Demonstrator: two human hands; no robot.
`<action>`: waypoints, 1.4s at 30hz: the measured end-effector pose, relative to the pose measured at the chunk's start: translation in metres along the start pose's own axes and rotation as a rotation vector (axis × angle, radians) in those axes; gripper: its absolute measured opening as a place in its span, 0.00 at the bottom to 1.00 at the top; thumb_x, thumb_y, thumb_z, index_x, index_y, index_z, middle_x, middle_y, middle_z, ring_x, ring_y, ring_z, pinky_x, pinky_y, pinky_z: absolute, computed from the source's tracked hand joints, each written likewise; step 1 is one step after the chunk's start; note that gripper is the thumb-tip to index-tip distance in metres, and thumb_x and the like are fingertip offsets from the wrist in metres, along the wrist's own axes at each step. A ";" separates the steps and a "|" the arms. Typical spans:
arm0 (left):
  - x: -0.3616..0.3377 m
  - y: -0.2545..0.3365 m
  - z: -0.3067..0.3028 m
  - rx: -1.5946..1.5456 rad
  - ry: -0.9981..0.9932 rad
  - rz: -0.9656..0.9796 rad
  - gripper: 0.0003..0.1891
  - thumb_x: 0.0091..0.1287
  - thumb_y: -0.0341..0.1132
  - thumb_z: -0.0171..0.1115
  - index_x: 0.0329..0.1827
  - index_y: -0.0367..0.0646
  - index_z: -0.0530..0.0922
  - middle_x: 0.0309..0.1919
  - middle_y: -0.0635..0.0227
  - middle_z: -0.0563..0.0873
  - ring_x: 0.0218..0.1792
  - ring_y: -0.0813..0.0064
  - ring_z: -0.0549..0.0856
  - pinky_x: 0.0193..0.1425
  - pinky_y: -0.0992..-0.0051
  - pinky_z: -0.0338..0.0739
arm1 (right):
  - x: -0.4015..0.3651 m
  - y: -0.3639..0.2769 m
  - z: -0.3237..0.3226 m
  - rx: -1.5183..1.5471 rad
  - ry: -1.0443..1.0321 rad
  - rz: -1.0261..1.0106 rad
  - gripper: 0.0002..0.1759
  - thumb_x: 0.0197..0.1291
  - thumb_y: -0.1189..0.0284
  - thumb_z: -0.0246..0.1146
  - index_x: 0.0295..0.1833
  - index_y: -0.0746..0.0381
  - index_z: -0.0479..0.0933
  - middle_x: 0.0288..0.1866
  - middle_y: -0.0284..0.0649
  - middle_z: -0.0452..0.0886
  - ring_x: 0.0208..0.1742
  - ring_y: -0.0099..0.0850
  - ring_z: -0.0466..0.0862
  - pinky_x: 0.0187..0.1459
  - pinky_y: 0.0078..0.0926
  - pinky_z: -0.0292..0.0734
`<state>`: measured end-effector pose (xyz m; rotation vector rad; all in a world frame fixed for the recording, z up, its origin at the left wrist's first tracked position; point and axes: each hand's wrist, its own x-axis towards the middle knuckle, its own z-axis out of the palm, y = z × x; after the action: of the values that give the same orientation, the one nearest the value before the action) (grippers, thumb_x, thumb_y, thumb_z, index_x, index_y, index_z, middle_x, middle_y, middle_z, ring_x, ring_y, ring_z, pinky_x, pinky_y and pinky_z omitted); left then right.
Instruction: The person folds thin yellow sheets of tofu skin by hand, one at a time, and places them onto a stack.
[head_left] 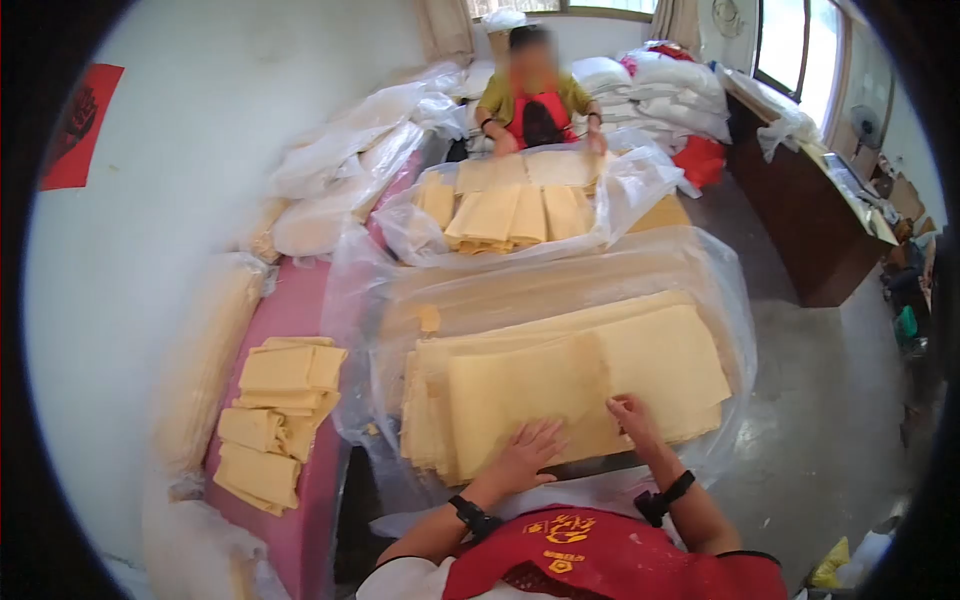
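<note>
A stack of thin pale-yellow sheets [665,360], resembling bean curd skin, lies on clear plastic in front of me. The top yellow sheet [510,395] is folded partly across the pile, with a darker band near the fold. My left hand [530,452] rests flat on its near part, fingers spread. Close by on the right, my right hand [632,415] has its fingers curled together at the sheet's edge, seemingly pinching it; the exact contact is too small to see.
Folded yellow bundles [275,425] lie on a pink surface [310,300] at left. Across the table, a co-worker [540,95] handles folded sheets [510,215] on plastic. White sacks [680,90] are piled behind. A dark brown desk [800,220] stands at right.
</note>
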<state>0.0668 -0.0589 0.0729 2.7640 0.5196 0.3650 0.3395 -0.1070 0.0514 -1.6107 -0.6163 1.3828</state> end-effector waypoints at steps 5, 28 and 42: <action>-0.050 -0.031 -0.014 0.115 0.404 -0.465 0.32 0.54 0.39 0.70 0.64 0.47 0.72 0.66 0.52 0.69 0.67 0.51 0.65 0.70 0.49 0.56 | 0.030 0.028 0.007 -0.529 0.305 -0.405 0.43 0.53 0.65 0.72 0.70 0.64 0.57 0.31 0.40 0.78 0.30 0.30 0.79 0.34 0.32 0.76; -0.011 -0.067 -0.081 -0.243 0.927 -0.552 0.43 0.52 0.28 0.71 0.73 0.39 0.60 0.64 0.50 0.70 0.62 0.51 0.73 0.64 0.60 0.71 | -0.035 -0.220 0.077 -1.400 -0.183 -1.513 0.14 0.54 0.72 0.61 0.48 0.57 0.77 0.55 0.41 0.79 0.64 0.38 0.74 0.59 0.45 0.67; -0.088 -0.039 -0.023 -0.477 0.063 -0.531 0.14 0.60 0.33 0.64 0.49 0.43 0.79 0.43 0.58 0.85 0.42 0.56 0.84 0.46 0.64 0.78 | -0.002 0.007 0.030 -1.161 -0.547 -0.920 0.11 0.59 0.62 0.60 0.36 0.59 0.75 0.44 0.44 0.81 0.47 0.47 0.80 0.46 0.46 0.75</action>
<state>-0.0319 -0.0526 0.0636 2.0679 1.0007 0.3847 0.3086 -0.1029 0.0472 -1.3025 -2.4389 0.6849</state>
